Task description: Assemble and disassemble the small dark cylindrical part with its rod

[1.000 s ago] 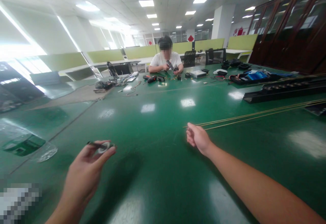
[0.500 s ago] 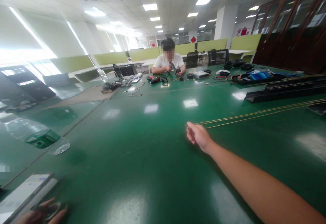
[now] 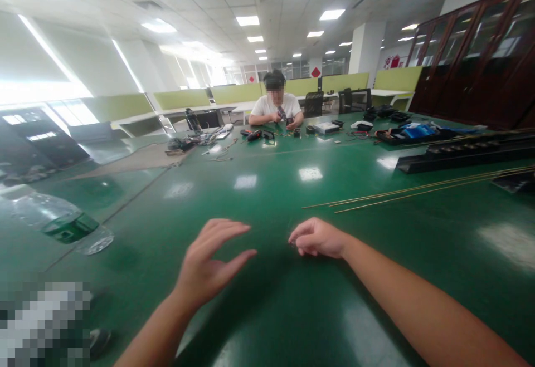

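- Green, glossy tabletop (image 3: pixel 259 200) under everything; clock centred on the gap between the two hands, 12 straight ahead, 6 at the wearer.
- Left hand (image 3: pixel 217 261), 9 o'clock, just beside centre: raised over the green surface, fingers stretched forward, thumb well parted from them, bare space between. Nothing gripped.
- Right hand (image 3: pixel 320 238), 3 o'clock: low over the table, fingers curled in toward the thumb. A tiny piece (image 3: pixel 292 243) shows at the fingertips, 9 o'clock side of that hand. Too small to name; cannot tell whether the tips pinch it or only touch it.
- Brass-coloured rods (image 3: pixel 401 195), between 2 and 3 o'clock: thin, lying nearly side by side, near ends just beyond the right hand and apart from it.
- Small round dark object (image 3: pixel 99 340), 8 o'clock, resting just beside a pixelated pale item (image 3: pixel 44 319).
- Clear bottle (image 3: pixel 69 225), green label, 9 o'clock, lying on its side.
- Black channel (image 3: pixel 460 155), 2 o'clock, past the rods; a blue bundle (image 3: pixel 420 130) beyond it.
- Co-worker (image 3: pixel 259 106) in a white top, 12 o'clock, far side, with a dark tool (image 3: pixel 282 113) in hand.
- White box (image 3: pixel 327 128), 1 o'clock, near the co-worker.
- Brown sheet (image 3: pixel 129 160), 10 o'clock, mixed clutter (image 3: pixel 179 144) at its far edge.
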`<state>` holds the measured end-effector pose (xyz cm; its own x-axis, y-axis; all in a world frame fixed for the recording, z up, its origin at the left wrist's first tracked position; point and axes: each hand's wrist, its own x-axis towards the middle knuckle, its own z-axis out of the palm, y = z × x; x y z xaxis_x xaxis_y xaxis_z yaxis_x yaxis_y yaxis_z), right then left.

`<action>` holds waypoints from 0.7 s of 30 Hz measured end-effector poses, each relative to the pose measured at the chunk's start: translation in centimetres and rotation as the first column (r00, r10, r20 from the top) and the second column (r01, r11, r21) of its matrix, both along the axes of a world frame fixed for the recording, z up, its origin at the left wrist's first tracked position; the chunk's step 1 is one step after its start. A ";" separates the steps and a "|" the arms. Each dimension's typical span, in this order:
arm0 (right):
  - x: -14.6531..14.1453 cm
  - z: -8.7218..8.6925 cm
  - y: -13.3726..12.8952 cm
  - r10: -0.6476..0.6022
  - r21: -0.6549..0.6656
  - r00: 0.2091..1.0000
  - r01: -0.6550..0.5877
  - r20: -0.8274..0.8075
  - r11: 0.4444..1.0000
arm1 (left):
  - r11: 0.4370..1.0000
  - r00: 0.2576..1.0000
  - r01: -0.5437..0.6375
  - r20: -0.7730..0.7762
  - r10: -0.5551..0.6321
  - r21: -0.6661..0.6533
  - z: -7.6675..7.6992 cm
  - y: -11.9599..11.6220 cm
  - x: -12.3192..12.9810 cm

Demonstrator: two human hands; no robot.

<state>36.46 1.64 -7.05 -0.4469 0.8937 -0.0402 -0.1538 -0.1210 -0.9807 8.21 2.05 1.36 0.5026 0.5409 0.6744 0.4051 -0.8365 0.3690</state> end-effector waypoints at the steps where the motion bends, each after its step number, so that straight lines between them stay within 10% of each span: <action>1: 0.1 0.0 0.0 0.023 -0.007 1.000 -0.023 0.006 1.000 | 0.993 0.990 0.121 -0.075 -0.122 -0.006 -0.3 0.4 2.1; 5: 0.5 0.2 0.0 0.082 -0.009 0.997 -0.082 -0.008 0.997 | 0.924 0.923 0.364 -0.084 -0.375 -0.114 -1.6 1.0 7.6; 13: -0.4 0.2 -0.2 0.072 -0.071 0.988 -0.082 -0.137 0.994 | 0.932 0.940 0.323 0.173 -0.295 -0.164 -3.0 -0.5 8.9; 17: -0.4 0.2 -0.4 0.202 -0.043 0.972 -0.209 -0.118 0.977 | 0.937 0.950 0.285 0.194 -0.247 -0.204 -2.1 -2.2 7.2; 21: 0.0 0.5 -0.5 0.246 -0.054 0.966 -0.251 -0.082 0.966 | 0.977 0.979 -0.045 0.187 0.084 -0.207 -0.3 -3.4 1.5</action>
<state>36.47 1.16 -6.54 -0.6586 0.7507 -0.0519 -0.1826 -0.2263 -0.9568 9.67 -1.38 1.04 0.3328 0.7023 0.6294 0.3600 -0.7115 0.6035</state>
